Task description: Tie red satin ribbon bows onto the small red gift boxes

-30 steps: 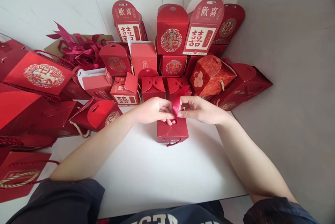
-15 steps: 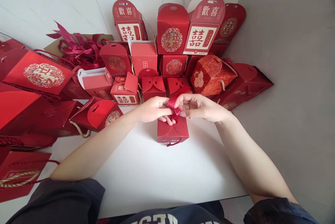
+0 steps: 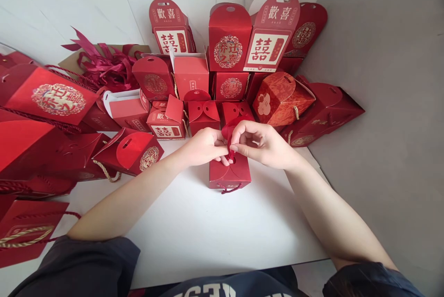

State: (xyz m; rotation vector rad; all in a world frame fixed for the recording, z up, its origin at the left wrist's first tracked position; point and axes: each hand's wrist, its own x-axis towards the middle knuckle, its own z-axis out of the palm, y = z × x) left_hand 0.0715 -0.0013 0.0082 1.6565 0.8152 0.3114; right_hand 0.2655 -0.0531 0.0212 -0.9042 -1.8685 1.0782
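A small red gift box [image 3: 229, 177] stands on the white table in front of me, with a dark red cord hanging at its near side. Over its top, both hands meet at a red satin ribbon [image 3: 227, 133]. My left hand [image 3: 207, 146] comes in from the left, fingers closed on the ribbon, some fingertips near the box's lid. My right hand [image 3: 261, 143] pinches the ribbon between thumb and forefinger. The exact shape of the ribbon between the fingers is partly hidden.
Red gift boxes, such as one with gold print [image 3: 229, 38], are stacked along the tiled wall. An orange-red patterned box [image 3: 282, 100] stands right of centre. At back left lies a pile of loose ribbon [image 3: 107, 68]. Roped bags [image 3: 31, 230] crowd the left; a grey wall [image 3: 388, 116] bounds the right.
My right hand has shifted slightly left and its thumb and forefinger now pinch close by my left fingertips. The ribbon's loop has changed shape. The box stays in place.
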